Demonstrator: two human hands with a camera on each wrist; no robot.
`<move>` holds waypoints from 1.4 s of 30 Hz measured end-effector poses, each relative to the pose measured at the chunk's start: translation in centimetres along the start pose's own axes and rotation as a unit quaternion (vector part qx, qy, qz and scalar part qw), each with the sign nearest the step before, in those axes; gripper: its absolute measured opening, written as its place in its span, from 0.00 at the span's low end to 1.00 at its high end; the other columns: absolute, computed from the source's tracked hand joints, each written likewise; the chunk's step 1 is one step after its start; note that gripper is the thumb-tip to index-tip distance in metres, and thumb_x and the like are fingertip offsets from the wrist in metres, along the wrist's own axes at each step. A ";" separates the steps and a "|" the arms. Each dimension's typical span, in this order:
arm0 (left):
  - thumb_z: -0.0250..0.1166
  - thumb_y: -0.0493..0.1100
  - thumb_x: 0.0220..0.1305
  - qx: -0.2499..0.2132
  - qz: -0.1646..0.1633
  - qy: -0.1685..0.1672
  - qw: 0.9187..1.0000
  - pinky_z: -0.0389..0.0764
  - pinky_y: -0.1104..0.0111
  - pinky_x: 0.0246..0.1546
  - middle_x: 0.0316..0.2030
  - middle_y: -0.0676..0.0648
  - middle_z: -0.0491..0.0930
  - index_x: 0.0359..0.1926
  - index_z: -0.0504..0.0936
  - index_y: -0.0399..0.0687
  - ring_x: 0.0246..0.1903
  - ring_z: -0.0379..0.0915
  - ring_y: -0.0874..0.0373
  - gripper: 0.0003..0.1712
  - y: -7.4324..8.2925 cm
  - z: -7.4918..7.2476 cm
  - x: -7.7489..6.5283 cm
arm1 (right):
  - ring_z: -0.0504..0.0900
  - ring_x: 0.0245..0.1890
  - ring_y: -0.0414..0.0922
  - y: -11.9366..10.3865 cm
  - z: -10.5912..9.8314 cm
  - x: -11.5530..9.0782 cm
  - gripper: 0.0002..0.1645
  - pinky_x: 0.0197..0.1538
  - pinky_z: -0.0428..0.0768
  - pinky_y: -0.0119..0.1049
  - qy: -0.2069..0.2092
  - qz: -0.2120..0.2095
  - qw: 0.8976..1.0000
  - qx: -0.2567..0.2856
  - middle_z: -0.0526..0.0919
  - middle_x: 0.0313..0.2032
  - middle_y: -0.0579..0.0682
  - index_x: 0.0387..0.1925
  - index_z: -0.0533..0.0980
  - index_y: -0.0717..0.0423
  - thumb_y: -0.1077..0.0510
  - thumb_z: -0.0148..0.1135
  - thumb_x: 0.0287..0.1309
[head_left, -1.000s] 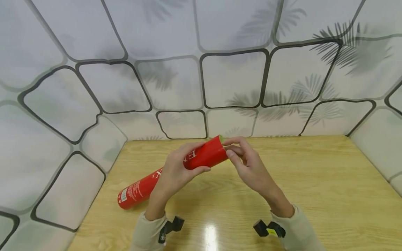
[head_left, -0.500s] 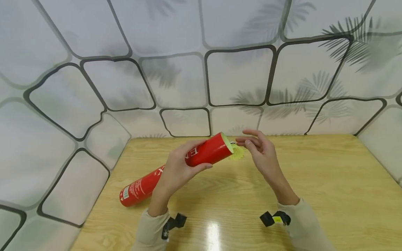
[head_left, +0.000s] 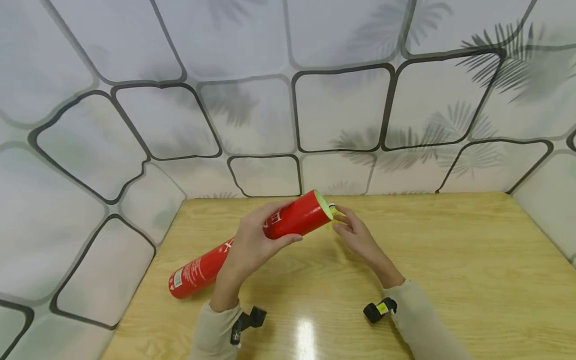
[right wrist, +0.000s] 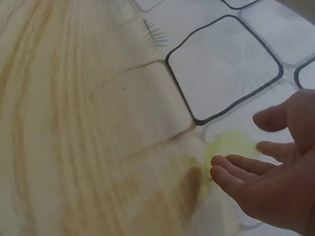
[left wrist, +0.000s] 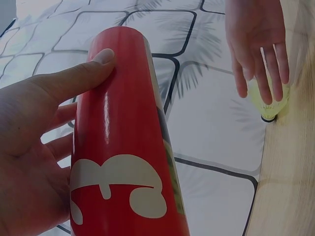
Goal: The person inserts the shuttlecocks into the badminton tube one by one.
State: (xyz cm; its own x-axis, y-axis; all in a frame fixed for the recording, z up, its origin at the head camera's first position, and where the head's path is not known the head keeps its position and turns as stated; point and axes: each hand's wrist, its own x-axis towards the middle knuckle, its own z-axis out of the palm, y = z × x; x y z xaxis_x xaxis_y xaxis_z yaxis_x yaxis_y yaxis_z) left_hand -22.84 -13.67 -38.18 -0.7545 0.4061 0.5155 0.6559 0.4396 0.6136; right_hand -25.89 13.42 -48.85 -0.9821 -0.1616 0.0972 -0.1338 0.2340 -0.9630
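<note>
My left hand (head_left: 249, 245) grips a long red shuttlecock tube (head_left: 300, 218) around its middle, with the thumb laid along its side. The tube (left wrist: 118, 118) slants across the head view, its open pale-green mouth raised to the right and its barcoded end low at left. Just beyond the mouth is a yellow shuttlecock (head_left: 338, 212) with a black-banded white base. My right hand (head_left: 357, 240) is beside it. In the right wrist view its extended fingers overlap the shuttlecock's skirt (right wrist: 229, 141), not curled around it. The inside of the tube is hidden.
A light wooden tabletop (head_left: 468, 270) lies beneath both hands. Behind it and on both sides rises a pale wall covering (head_left: 252, 120) patterned with stone outlines and leaf shadows. Small black wrist devices (head_left: 373, 312) are strapped over both sleeves.
My right hand left the tube's mouth, moved right, then came back down and left to the shuttlecock, which now shows outside the tube. My left hand keeps its grip with little movement.
</note>
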 end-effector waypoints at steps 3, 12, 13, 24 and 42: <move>0.82 0.44 0.52 0.001 0.002 0.002 1.000 0.85 0.61 0.47 0.56 0.54 0.83 0.65 0.79 0.53 0.51 0.78 0.57 0.38 0.1 -0.2 0.0 | 0.68 0.69 0.67 0.4 0.3 0.4 0.34 0.68 0.69 0.59 0.023 0.009 1.000 -0.005 0.63 0.71 0.72 0.78 0.53 0.66 0.62 0.49 0.78; 0.82 0.44 0.53 0.002 -0.013 -0.005 1.000 0.84 0.61 0.47 0.57 0.53 0.82 0.66 0.78 0.53 0.52 0.78 0.56 0.39 0.2 -0.3 -0.1 | 0.78 0.61 0.58 0.3 -0.8 0.0 0.25 0.56 0.79 0.32 0.128 0.034 0.991 0.006 0.75 0.64 0.66 0.67 0.71 0.67 0.58 0.56 0.75; 0.82 0.44 0.53 0.002 -0.014 -0.005 1.000 0.84 0.61 0.48 0.57 0.54 0.82 0.66 0.78 0.53 0.52 0.77 0.56 0.39 0.3 -0.3 -0.1 | 0.80 0.59 0.56 0.2 -1.1 -0.1 0.25 0.53 0.80 0.29 0.141 0.035 0.989 0.002 0.76 0.63 0.65 0.66 0.73 0.66 0.57 0.58 0.74; 0.82 0.44 0.54 0.006 -0.017 -0.012 1.000 0.84 0.60 0.47 0.58 0.52 0.81 0.67 0.77 0.53 0.53 0.77 0.55 0.39 0.4 -0.1 -0.2 | 0.81 0.40 0.32 -1.5 -4.1 -1.0 0.22 0.44 0.81 0.23 0.199 -0.005 0.980 0.012 0.81 0.53 0.61 0.60 0.76 0.67 0.64 0.65 0.67; 0.83 0.44 0.52 0.025 -0.002 -0.017 1.000 0.84 0.62 0.47 0.57 0.52 0.82 0.66 0.78 0.51 0.52 0.78 0.56 0.40 0.6 0.4 0.0 | 0.87 0.34 0.37 -8.7 -5.9 -3.7 0.18 0.41 0.82 0.24 0.257 -0.147 0.951 0.088 0.88 0.33 0.44 0.53 0.79 0.69 0.70 0.70 0.61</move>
State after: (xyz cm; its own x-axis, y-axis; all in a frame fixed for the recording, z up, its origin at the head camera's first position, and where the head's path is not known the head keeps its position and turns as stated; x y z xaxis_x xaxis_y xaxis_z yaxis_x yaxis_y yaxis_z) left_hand -22.44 -13.06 -38.10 -0.7568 0.4306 0.4918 0.6535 0.4813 0.5843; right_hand -21.90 17.63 -39.39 -0.8468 0.3051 0.4356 -0.4334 0.0790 -0.8977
